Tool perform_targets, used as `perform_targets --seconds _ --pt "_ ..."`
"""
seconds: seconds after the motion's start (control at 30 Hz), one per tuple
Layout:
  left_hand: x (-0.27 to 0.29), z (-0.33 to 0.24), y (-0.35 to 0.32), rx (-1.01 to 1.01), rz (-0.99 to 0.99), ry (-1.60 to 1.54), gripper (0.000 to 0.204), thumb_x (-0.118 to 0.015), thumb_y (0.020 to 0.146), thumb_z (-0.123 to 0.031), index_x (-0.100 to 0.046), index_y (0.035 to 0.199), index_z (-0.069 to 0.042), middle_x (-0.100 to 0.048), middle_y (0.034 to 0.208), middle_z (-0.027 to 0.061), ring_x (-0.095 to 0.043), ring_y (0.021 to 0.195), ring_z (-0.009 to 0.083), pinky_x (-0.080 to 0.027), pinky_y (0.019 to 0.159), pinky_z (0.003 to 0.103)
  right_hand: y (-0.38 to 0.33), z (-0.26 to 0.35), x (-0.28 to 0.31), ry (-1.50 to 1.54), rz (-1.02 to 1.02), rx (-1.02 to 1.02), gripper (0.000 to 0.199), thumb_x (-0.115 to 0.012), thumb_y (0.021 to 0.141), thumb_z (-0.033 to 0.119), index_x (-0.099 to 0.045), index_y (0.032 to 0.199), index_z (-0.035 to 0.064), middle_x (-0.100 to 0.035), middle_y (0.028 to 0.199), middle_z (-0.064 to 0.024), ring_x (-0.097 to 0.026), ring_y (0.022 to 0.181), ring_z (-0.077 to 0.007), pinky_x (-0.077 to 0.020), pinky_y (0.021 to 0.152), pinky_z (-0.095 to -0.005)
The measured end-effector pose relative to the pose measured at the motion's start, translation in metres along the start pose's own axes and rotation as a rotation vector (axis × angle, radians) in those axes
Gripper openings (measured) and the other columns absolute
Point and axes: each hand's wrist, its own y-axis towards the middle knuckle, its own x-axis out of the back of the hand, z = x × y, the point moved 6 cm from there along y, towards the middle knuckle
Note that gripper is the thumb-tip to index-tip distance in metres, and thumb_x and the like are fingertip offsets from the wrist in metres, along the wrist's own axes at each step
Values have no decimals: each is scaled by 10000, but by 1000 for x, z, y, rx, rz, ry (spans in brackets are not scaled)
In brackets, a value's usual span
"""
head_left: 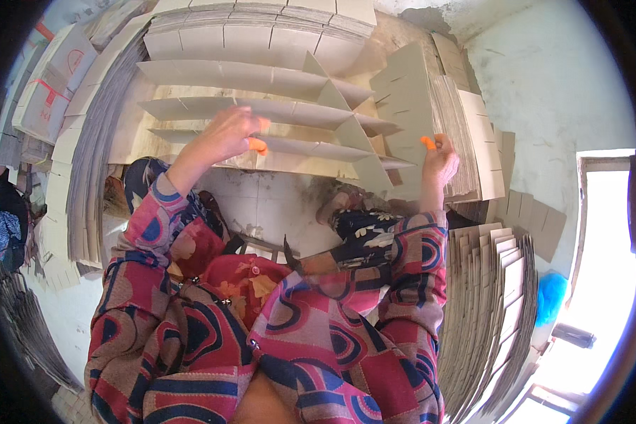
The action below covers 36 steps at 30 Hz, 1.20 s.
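Three long cardboard strips (254, 79) stand on edge across the wooden work surface (297, 164), one behind another. Near their right ends, shorter cardboard cross pieces (366, 150) are slotted through them. Over the left half of the middle and front strips hangs my left hand (222, 136). Its thumb and finger, in orange finger covers, are apart with nothing visible between them. Beyond the strips' right ends is my right hand (441, 164), beside a leaning slotted cardboard sheet (403, 88). Its fingers are half curled, an orange-covered tip stands apart, and I see nothing held.
Stacks of slotted cardboard rise along the back (261, 39), the left (95, 141) and the right (477, 134). More cardboard sheets (484, 297) stand packed beside my right arm. A blue bag (551, 298) is near the bright doorway (608, 233).
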Motion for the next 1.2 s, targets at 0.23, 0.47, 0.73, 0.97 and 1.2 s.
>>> perform_targets --seconds 0.23,0.47,0.73,0.97,1.2 --pt "3 -23 22 -45 -98 194 903 -597 760 -581 -342 1386 17 -379 1423 187 -304 1347 334 -254 1098 468 -1 -4 -16 -156 53 54 185 -716 755 227 -636 856 95 -662 778 -147 -642 741 -335 -482 639 -446" --pt "21 -30 9 -42 -259 118 791 -639 747 -520 -452 1294 19 -489 1327 188 -386 1294 332 -284 1084 425 0 -12 3 -37 22 -48 153 -675 803 222 -627 873 94 -664 785 -172 -640 732 -354 -474 634 -453" --pt "4 -10 -15 -43 -251 103 392 -684 769 -259 -581 1060 -18 -637 977 153 -585 902 307 -420 816 393 4 -4 10 -72 -10 -125 140 -580 876 237 -611 928 110 -660 756 -188 -647 736 -361 -481 633 -451" --pt "-6 -6 -18 -100 -233 50 188 -666 773 -219 -621 871 -64 -619 703 151 -593 716 331 -435 652 417 4 -4 17 8 -125 -96 120 -591 866 254 -683 851 177 -675 739 -131 -648 655 -315 -490 576 -416" --pt "-10 0 -29 -44 -333 30 235 -663 783 -160 -612 992 -66 -606 739 116 -585 757 312 -443 716 401 -1 -5 59 229 -462 -211 102 -628 878 223 -682 892 138 -706 814 -69 -638 669 -189 -495 600 -327"
